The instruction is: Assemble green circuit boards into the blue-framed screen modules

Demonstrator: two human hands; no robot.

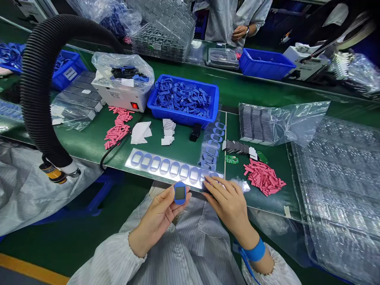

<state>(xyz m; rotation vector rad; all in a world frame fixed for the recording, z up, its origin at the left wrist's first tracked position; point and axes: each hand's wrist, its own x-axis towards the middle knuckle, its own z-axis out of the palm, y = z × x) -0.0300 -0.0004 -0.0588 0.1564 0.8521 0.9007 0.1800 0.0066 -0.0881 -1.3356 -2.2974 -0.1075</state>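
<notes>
In my left hand (162,211) is a small blue device housing (179,192) with a dark square screen facing up, pinched between thumb and fingers in front of the table edge. My right hand (227,200) rests with fingers stretched over the right end of a sticker sheet (169,167). That sheet holds a row of blue oval rings with pale windows and lies along the near table edge. Its right end is partly hidden by my fingers. Beyond it lies a clear strip of blue oval rings (212,146). A blue band circles my right wrist.
A blue bin (184,118) of blue frames stands behind the sheet. Pink strips (264,177) lie at right, near a green circuit board (232,159). A black hose (38,87) arches at left. Clear plastic trays (341,190) fill the right side. A person (225,23) stands across the table.
</notes>
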